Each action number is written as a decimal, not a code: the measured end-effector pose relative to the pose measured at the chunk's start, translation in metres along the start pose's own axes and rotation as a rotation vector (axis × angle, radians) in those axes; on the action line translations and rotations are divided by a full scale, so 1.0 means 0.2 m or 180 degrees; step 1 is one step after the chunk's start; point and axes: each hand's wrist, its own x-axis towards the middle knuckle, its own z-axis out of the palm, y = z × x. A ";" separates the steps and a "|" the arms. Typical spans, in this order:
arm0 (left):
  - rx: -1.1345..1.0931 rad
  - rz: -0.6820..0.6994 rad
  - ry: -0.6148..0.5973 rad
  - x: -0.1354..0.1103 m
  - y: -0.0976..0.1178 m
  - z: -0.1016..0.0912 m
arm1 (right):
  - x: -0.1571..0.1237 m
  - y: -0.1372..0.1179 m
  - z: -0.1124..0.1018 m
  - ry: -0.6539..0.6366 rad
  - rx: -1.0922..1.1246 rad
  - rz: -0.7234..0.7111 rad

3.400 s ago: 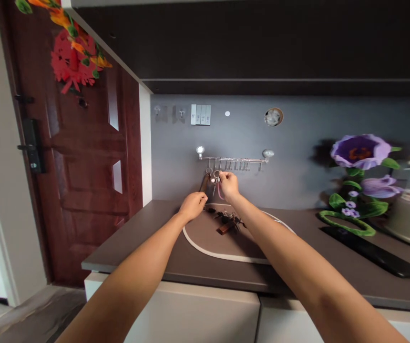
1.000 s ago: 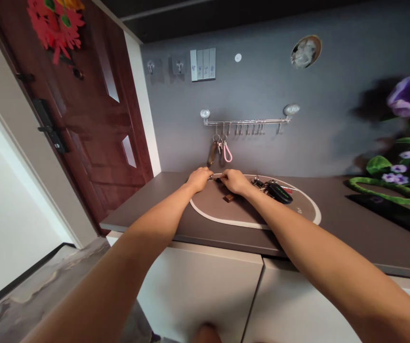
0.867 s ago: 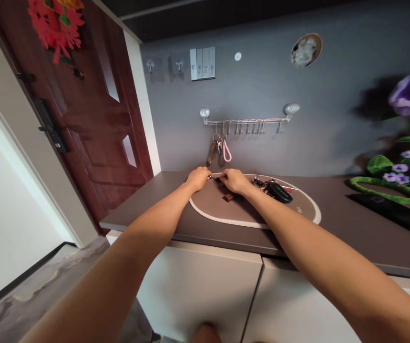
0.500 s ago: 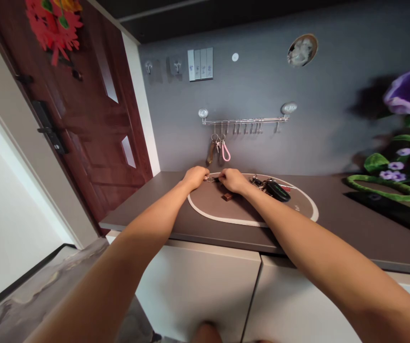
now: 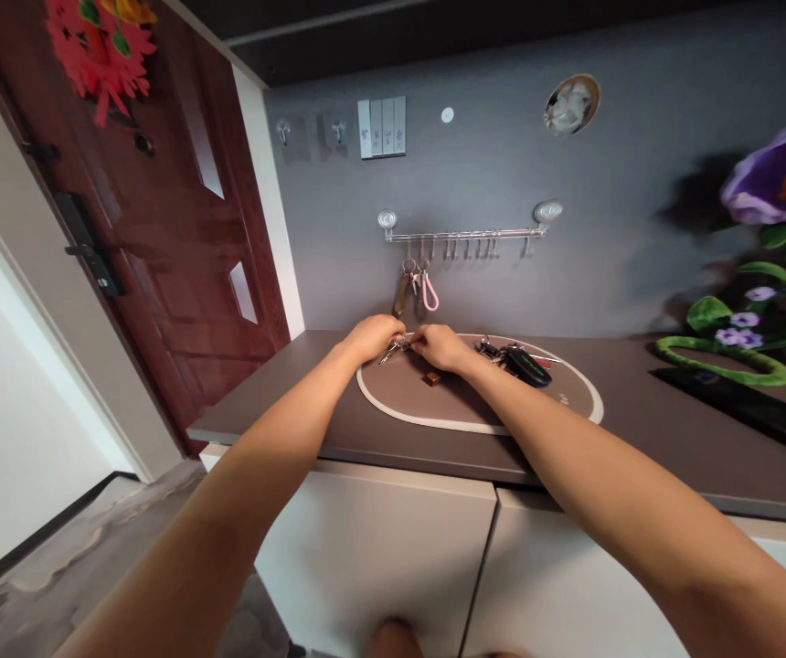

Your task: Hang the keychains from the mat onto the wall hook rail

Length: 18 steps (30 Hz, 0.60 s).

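Observation:
Both my hands meet over the left end of an oval brown mat point(image 5: 495, 416) with a white rim on the counter. My left hand point(image 5: 372, 335) and my right hand point(image 5: 440, 346) are closed, pinching a small bunch of keys point(image 5: 393, 347) between them. A small brown tag point(image 5: 432, 377) lies on the mat just below my right hand. Another bunch of keys with a black car fob point(image 5: 516, 359) rests on the mat to the right. On the wall above, a metal hook rail point(image 5: 462, 235) carries a brown key strap point(image 5: 400, 294) and a pink loop point(image 5: 429, 293).
A dark red door point(image 5: 160, 219) with a black handle stands to the left. Purple artificial flowers point(image 5: 770, 238) and a long black object point(image 5: 749, 408) occupy the counter's right side. Light switches point(image 5: 381, 127) sit on the grey wall. White cabinet fronts point(image 5: 379, 557) are below the counter.
3.4 s ago my right hand was up at the hook rail by the hanging keys. It has since come down to the mat, where both hands pinch a key bunch, now lifted slightly.

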 end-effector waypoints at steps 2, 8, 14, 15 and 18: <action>-0.0021 0.0146 0.0140 0.00 0.00 0.00 | 0.01 0.01 0.01 0.0122 0.0132 -0.0058; -0.0112 0.0070 0.0496 0.00 0.02 -0.01 | 0.04 0.02 0.04 0.0485 0.0922 -0.0153; -0.0219 -0.0094 0.0795 0.00 0.03 -0.01 | 0.04 0.01 0.02 0.0503 0.2168 -0.0038; -0.0232 -0.0100 0.0827 0.00 0.03 -0.01 | 0.04 0.01 0.02 0.0514 0.2341 -0.0066; -0.0282 -0.0114 0.0918 0.00 0.04 -0.02 | 0.04 0.00 0.01 0.0534 0.2693 -0.0058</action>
